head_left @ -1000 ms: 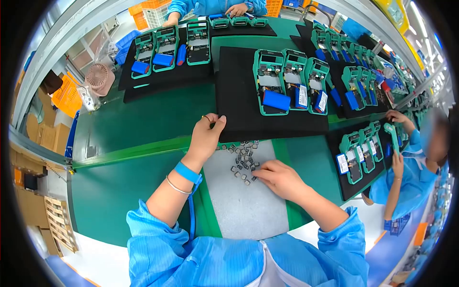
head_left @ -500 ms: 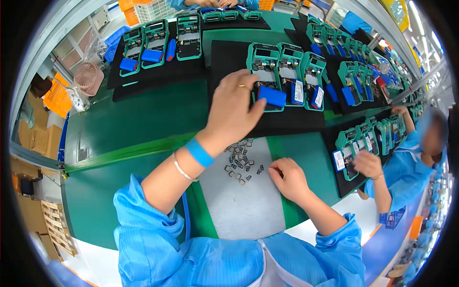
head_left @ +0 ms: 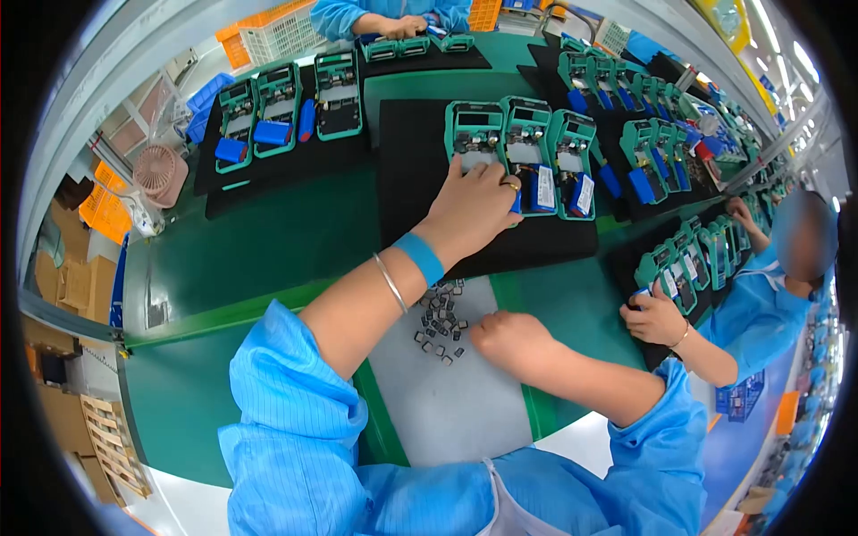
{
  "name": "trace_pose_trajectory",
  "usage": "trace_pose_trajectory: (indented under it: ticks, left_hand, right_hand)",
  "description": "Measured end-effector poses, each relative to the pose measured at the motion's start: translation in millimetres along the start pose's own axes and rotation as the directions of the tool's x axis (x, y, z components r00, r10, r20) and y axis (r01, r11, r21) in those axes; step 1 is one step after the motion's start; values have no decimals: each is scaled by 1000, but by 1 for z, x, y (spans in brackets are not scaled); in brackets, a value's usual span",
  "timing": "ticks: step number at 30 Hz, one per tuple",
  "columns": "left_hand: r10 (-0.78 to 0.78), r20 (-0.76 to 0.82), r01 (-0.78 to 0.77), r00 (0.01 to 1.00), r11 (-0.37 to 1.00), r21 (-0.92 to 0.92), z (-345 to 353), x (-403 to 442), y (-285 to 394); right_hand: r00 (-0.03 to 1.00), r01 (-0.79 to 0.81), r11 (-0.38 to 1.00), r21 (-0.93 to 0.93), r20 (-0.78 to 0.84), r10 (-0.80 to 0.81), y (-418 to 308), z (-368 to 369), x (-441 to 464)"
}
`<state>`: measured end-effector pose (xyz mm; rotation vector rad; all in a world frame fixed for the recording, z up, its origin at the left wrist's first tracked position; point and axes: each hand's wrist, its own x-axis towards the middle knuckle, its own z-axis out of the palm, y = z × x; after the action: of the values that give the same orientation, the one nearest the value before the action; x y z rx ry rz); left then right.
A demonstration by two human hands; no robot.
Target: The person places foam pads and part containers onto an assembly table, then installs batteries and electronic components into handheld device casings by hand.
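My left hand lies over the lower part of the leftmost green housing on the black foam mat, its fingers curled round a blue battery that it mostly hides. Two more housings stand beside it, each with a blue battery and white label. Over the right side of the grey sheet is my right hand, fingers closed and turned down; whatever they hold is hidden. Small dark and silver square parts lie loose just left of it.
Another black mat with housings and batteries is at the back left. A co-worker's hands are across the table. At the right, another person's hand is beside more housings. A pink fan stands at the left.
My left hand has gone from the mat's near edge up onto the leftmost housing and its battery. My right hand opened somewhat, moved right, then came back closed beside the small parts.
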<state>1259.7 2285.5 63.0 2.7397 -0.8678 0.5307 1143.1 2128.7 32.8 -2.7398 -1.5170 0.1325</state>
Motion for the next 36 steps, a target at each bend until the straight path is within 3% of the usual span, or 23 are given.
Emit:
trace_pose_trajectory:
  ticks: [1, 3, 4, 5, 6, 9, 12, 14, 17, 19, 21, 22, 23, 24, 25, 27, 28, 29, 31, 36]
  left_hand:
    - [-19, -77, 16, 997, 999, -41, 0, 1, -2]
    - [-115, -288, 54, 951, 976, -211, 0, 5, -9]
    - [-201, -405, 59, 892, 939, -338, -1, 6, -14]
    - [-235, -539, 84, 809, 953, -290, -3, 6, -21]
    - [-410, -448, 230, 794, 886, -403, -13, 3, -23]
    - [-177, -527, 68, 831, 973, -220, -17, -6, -28]
    - [55, -236, -85, 970, 989, -123, -17, -12, -4]
    - [22, -91, -29, 996, 996, -78, -3, -12, -1]
    - [-71, -105, 52, 992, 983, -173, -2, -5, 1]
    - [-147, -107, 115, 983, 959, -259, -4, -4, -1]
    - [-478, -319, 171, 819, 733, -658, -12, -4, -10]
    - [-663, -106, 241, 741, 410, -880, -29, -5, -10]
    - [-618, -411, 68, 670, 602, -795, 4, -6, -37]
    - [-491, -606, 197, 626, 852, -486, -2, -12, -43]
    - [-393, -656, 162, 644, 908, -386, -14, -15, -40]
    - [-85, -551, 2, 830, 989, -150, -25, -26, -29]
    - [-32, -231, 6, 972, 994, -110, -30, -26, -19]
    - [47, -116, -57, 992, 995, -88, -21, -30, -14]
    - [76, -192, -62, 978, 995, 77, -4, -39, -7]
    - [47, -184, -36, 982, 997, 61, 6, -40, -9]
  right_hand:
    - [998, -14, 1000, -2, 69, 14, -4, -3, 4]
    - [998, -42, 999, 22, 54, 40, -7, -6, 9]
    - [997, -38, 999, 30, 70, 36, -8, -5, 10]
    - [996, -36, 998, 41, 87, 32, -8, -5, 11]
    - [996, -41, 998, 41, 78, 38, -8, -5, 11]
    - [997, -24, 998, 53, 79, 19, -6, -7, 10]
    - [995, -11, 997, 72, 100, 3, -2, -6, 11]
    - [993, 4, 995, 100, 119, -16, 8, -7, 9]
    - [992, -94, 966, 242, 102, 71, 32, -39, 5]
    - [978, -144, 928, 343, -96, 187, 52, -73, 2]
    - [888, -146, 861, 487, -320, 331, 68, -100, 3]
    - [851, -169, 836, 522, -351, 391, 74, -110, 7]
    - [800, -144, 845, 516, -442, 406, 82, -110, 16]
    - [741, -120, 854, 506, -527, 416, 93, -103, 26]
    - [713, -87, 914, 396, -616, 335, 111, -88, 37]
    - [682, -37, 999, -23, -731, 8, 133, -76, 60]
    - [685, -31, 986, -167, -722, -101, 140, -72, 69]
    - [686, -24, 985, -173, -719, -110, 147, -67, 77]
    - [684, -35, 965, -261, -710, -168, 157, -59, 91]
    - [718, -23, 946, -322, -664, -208, 162, -56, 104]
